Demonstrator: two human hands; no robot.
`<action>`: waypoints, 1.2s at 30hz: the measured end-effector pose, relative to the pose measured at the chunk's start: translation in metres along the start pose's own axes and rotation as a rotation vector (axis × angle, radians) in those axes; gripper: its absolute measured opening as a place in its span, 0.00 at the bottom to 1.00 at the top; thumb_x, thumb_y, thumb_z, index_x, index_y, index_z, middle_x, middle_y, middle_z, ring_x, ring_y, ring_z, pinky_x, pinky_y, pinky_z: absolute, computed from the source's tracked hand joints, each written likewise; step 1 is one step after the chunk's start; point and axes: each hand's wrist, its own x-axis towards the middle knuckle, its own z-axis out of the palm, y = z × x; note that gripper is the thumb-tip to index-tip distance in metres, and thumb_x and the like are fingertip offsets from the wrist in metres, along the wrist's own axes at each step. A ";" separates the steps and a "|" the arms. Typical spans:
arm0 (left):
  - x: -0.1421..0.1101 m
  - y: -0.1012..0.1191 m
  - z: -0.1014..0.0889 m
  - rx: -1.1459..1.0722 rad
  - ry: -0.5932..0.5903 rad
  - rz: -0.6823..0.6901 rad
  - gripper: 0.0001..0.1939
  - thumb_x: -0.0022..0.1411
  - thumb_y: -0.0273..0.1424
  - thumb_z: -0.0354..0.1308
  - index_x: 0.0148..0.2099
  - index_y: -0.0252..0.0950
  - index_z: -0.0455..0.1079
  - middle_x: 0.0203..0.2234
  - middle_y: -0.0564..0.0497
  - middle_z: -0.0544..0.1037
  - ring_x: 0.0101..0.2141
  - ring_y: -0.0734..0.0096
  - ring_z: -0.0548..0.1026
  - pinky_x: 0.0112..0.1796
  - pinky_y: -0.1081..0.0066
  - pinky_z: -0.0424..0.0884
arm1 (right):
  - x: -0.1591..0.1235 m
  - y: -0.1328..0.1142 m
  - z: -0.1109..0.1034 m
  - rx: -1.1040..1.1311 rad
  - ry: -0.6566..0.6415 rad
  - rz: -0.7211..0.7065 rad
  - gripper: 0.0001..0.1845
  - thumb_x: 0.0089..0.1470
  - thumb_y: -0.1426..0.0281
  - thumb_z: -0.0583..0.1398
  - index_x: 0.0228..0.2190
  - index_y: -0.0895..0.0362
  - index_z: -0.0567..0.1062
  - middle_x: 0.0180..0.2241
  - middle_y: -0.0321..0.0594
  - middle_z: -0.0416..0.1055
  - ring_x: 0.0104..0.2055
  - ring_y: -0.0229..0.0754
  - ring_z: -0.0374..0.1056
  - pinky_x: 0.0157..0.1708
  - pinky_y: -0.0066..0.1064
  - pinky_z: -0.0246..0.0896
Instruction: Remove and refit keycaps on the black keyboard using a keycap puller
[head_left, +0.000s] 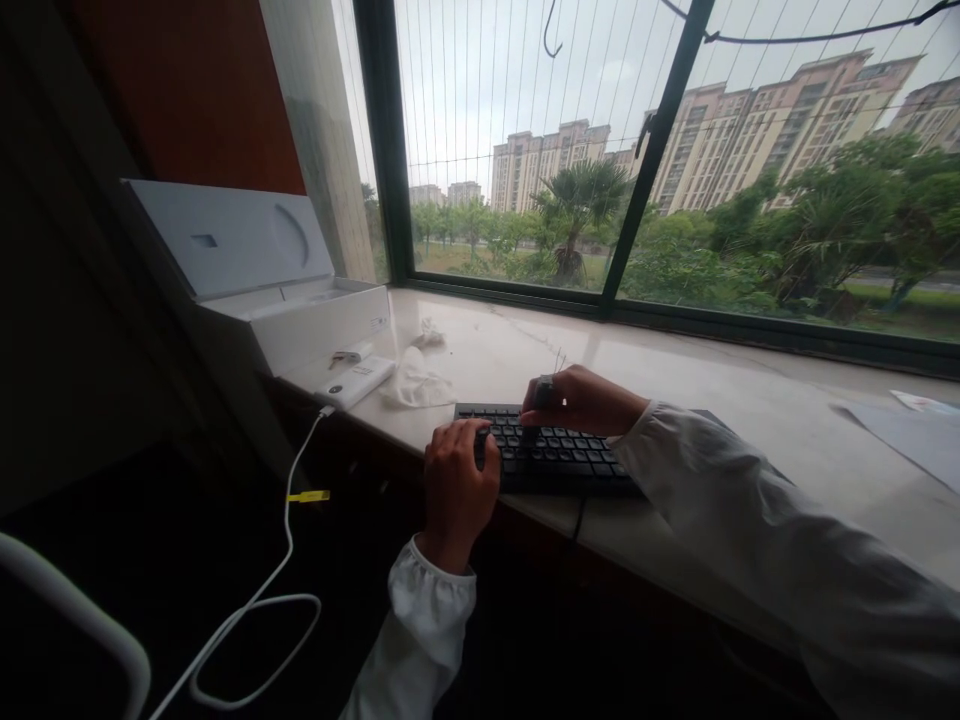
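Note:
A black keyboard (566, 465) lies along the front edge of the white sill. Around its left end curl the fingers of my left hand (459, 480), thumb on or beside the keys. My right hand (577, 395) is closed over the upper left keys, gripping a small dark brush (529, 438). The brush's dark lower end points down onto the keys, and thin wire prongs (559, 360) stick up above my fingers. Most of its handle is hidden by the hand.
An open white box (315, 325) stands at the left end of the sill. Before it lie a white power bank (356, 382) with a white cable (289, 540), and crumpled white tissue (416, 380). Papers (907, 435) lie at right. A window frame (525, 289) borders the back.

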 end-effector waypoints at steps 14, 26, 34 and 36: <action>0.000 0.001 -0.001 0.004 -0.027 -0.004 0.09 0.65 0.29 0.51 0.45 0.40 0.71 0.42 0.50 0.77 0.46 0.60 0.71 0.50 0.59 0.66 | 0.001 0.007 0.007 0.038 -0.083 0.107 0.21 0.49 0.52 0.64 0.35 0.57 0.80 0.27 0.37 0.76 0.28 0.37 0.69 0.30 0.25 0.61; -0.001 0.000 -0.002 0.007 -0.039 -0.012 0.09 0.65 0.29 0.51 0.44 0.41 0.71 0.42 0.51 0.77 0.46 0.61 0.70 0.50 0.59 0.66 | -0.011 -0.004 0.021 0.078 0.007 0.224 0.20 0.49 0.55 0.64 0.33 0.59 0.80 0.27 0.41 0.78 0.29 0.43 0.73 0.29 0.28 0.62; -0.002 0.000 -0.002 0.008 -0.040 -0.019 0.09 0.65 0.29 0.52 0.44 0.41 0.71 0.42 0.51 0.77 0.46 0.60 0.70 0.50 0.59 0.66 | -0.018 -0.002 0.042 0.144 0.178 0.246 0.18 0.51 0.54 0.63 0.33 0.57 0.80 0.27 0.38 0.77 0.29 0.40 0.70 0.32 0.28 0.61; -0.001 0.000 -0.002 0.005 -0.037 -0.020 0.09 0.64 0.29 0.52 0.44 0.41 0.71 0.42 0.51 0.77 0.46 0.60 0.70 0.49 0.59 0.66 | -0.018 -0.001 0.044 0.112 0.195 0.221 0.19 0.52 0.54 0.62 0.34 0.57 0.80 0.27 0.37 0.76 0.27 0.39 0.68 0.31 0.28 0.60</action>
